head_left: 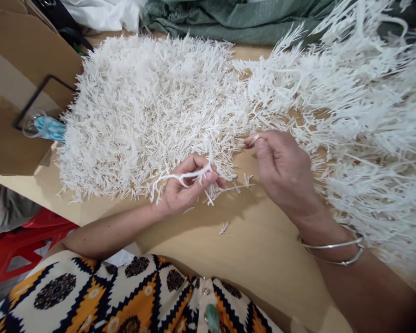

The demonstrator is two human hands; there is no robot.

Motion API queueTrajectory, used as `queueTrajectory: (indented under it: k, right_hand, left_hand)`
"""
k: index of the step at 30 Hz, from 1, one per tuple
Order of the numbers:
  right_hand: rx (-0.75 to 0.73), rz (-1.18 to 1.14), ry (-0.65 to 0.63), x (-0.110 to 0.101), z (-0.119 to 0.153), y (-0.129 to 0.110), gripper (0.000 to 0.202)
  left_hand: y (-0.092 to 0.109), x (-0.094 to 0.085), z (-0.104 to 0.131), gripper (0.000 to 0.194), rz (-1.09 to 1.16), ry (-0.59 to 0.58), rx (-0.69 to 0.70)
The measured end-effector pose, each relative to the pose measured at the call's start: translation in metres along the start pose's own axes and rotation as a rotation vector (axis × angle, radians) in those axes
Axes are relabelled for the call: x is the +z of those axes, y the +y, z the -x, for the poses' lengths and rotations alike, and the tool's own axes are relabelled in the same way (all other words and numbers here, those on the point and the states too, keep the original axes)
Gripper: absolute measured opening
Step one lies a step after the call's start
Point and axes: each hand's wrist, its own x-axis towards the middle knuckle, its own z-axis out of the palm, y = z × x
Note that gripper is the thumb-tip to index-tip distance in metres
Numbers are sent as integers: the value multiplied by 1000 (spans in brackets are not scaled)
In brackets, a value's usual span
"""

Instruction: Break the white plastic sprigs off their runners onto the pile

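My left hand [190, 185] is closed on a thin, branching white plastic sprig [185, 176], thumb pressed on its stem. To the right, my right hand [280, 166] is closed, thumb and index finger pinched together at their tips; what they hold, if anything, is too small to tell. Behind my hands lies a wide heap of small white needle-like pieces [142, 106]. Larger white feathery branches [377, 129] are piled along the right side. A small loose piece [224, 228] rests on the tan tabletop [256, 259] in front of my hands.
At the left stands a cardboard box [17, 101] with a black wire frame and a blue-and-white wrapped item [50, 128] by it. Dark green cloth [235, 21] and white cloth [107, 14] lie along the back. A red stool [24, 245] is at lower left.
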Motion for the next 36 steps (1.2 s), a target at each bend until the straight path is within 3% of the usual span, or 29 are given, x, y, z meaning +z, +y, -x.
queueTrajectory:
  k: [4,8,15,19,23,26,29,32,34,36]
  right_hand:
    - [-200,27,28,7,5,-4,34]
    - [-242,42,116,7,6,-7,31]
    - [-136,-200,0,6,11,-15,23]
    - [74,-458,-237,6,15,-25,26]
    - [223,-668,-403,13,17,-37,28]
    - [297,-711,-390,16,18,-41,24]
    - [324,-653,-270,13,18,-40,15]
    - [300,-624,-200,8,16,-38,10]
    - [281,-624,-207,6,15,-38,10]
    - [270,-636,-177,5,14,-37,10]
  left_hand:
    - [-8,-2,-7,32,163,137,-143]
    - [-10,-3,-10,41,362,210,-236]
    - [0,-2,-11,62,420,188,-264]
    - [0,-7,-9,78,344,82,-280]
    - [-5,-14,-7,60,201,-75,-210]
    - [-7,-13,-7,57,94,-99,-158]
    - [-8,-6,-8,64,-31,2,-56]
    - [-10,-1,-9,45,-140,139,-42]
    - [-10,-1,-9,29,-157,145,-66]
    - [-9,-2,-10,26,-142,126,-102]
